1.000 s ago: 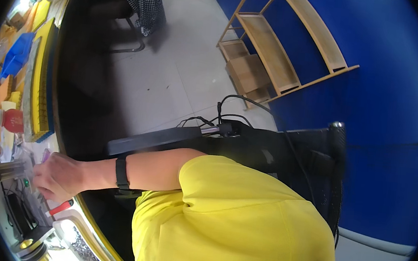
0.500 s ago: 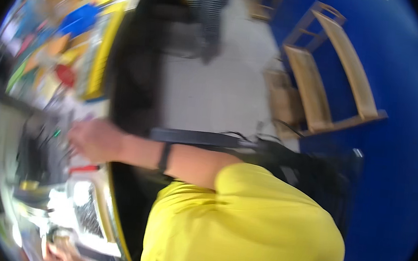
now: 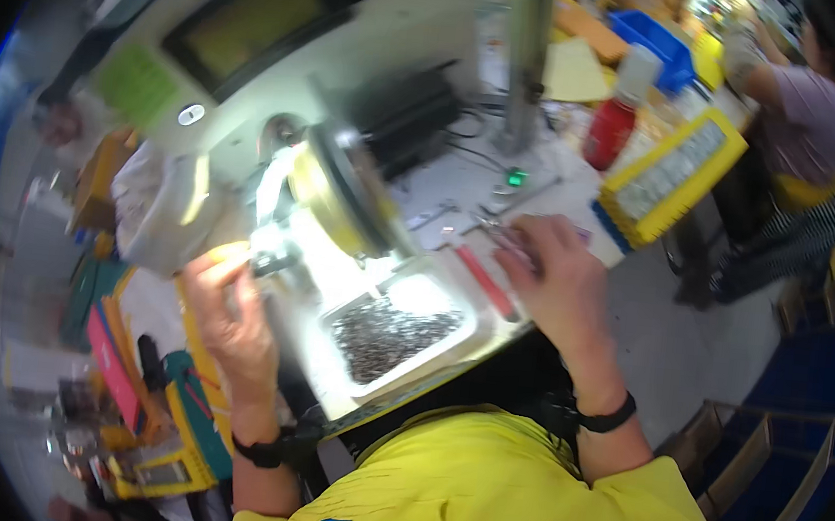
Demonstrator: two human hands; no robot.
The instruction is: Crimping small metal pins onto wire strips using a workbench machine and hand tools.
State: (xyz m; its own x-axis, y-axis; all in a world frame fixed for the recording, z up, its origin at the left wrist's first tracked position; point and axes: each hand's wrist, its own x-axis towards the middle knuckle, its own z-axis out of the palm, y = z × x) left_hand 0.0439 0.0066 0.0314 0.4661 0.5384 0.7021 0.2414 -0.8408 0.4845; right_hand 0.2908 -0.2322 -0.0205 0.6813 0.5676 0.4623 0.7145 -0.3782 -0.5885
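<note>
My left hand (image 3: pixel 238 329) is raised beside a brightly lit spot on the bench, thumb and forefinger pinched. Glare hides what they hold, if anything. My right hand (image 3: pixel 564 285) is closed around a small hand tool (image 3: pixel 517 245) with a metal tip; its exact kind is blurred. Between my hands sits a white tray (image 3: pixel 473 323) with a heap of small dark pieces (image 3: pixel 379 342). A red-handled object (image 3: pixel 486 282) lies between the tray and my right hand. Behind the tray stands a large disc with a yellow face and dark rim (image 3: pixel 339 193).
A metal post (image 3: pixel 525 60) rises behind the bench, near a dark box (image 3: pixel 406 114). To the right are a red bottle (image 3: pixel 611 133), a yellow-framed case (image 3: pixel 672 180) and a blue bin (image 3: pixel 654 47). A co-worker (image 3: pixel 804 107) sits far right. Coloured boards (image 3: pixel 116 362) stand at left.
My view has swung left from the floor and blue wall to face the bench. The tray and both hands now show nearer the middle. The earlier frame is blurred.
</note>
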